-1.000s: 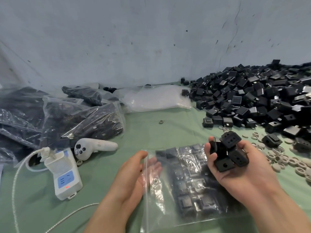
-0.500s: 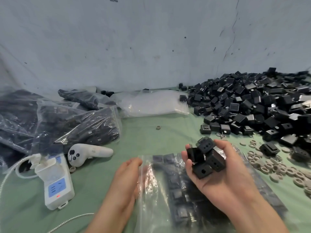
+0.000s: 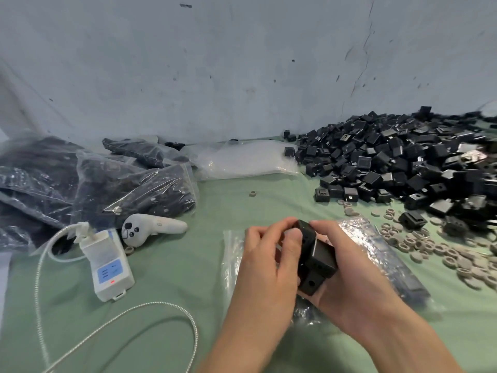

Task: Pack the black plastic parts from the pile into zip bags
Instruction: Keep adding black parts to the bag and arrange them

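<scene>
1. Square the black parts (image 3: 314, 254), gripped between both hands just above the zip bag (image 3: 376, 246), into one tight stack before feeding.
2. Cradle from beneath with the right hand (image 3: 355, 281), curled round the stack; steady its left side with the left hand (image 3: 266, 265), fingers and thumb curled against it.
3. Find the bag's mouth, hidden under the hands; cannot tell whether open.
4. Slide in low over the desk (image 3: 188, 278), clear of the grey rings (image 3: 430, 249) and the pile (image 3: 403, 162).

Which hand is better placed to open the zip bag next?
Probably the left hand: it pinches only the top of the black parts, which the right hand cradles, and it lies at the left edge of the zip bag.
</scene>
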### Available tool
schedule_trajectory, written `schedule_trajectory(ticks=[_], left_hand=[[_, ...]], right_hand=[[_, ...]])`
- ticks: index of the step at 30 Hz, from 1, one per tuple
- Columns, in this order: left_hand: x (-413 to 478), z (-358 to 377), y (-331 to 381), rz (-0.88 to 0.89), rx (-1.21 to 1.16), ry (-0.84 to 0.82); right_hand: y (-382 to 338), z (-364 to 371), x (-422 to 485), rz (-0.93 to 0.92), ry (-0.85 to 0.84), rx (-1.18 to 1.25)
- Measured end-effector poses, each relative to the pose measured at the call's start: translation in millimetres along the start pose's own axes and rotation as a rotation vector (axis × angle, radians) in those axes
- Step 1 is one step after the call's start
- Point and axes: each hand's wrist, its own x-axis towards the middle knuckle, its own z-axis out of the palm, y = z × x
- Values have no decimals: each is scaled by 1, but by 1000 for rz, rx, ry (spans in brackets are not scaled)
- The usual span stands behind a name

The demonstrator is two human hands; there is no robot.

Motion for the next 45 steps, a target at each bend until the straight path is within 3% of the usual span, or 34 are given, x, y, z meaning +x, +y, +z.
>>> schedule_trajectory(ticks=[7,11,15,20,26,33,38,45], left_hand=[[-26,0,8,-4,37,39],[-25,-20,6,-94,-101,281],[-18,-68,-23,-185,62,542],[-15,-76,-53,-421,225,415],[-7,-69,-56,-454,341,287],[-1,-55,-52,-456,249,176],[-2,-55,-52,-480,134,259],[8,-43,-53,-534,-94,216]], right_hand=[[10,-6,-18,30,69,206],[8,-7,-21,25,114,275],[0,-17,-22,-47,169,359],[-8,-26,-20,-73,189,437],[-9,-30,-15,-72,165,433],[-13,-33,-6,-58,141,429],[-17,-30,-1,-47,101,424],[-20,-24,8,16,109,406]])
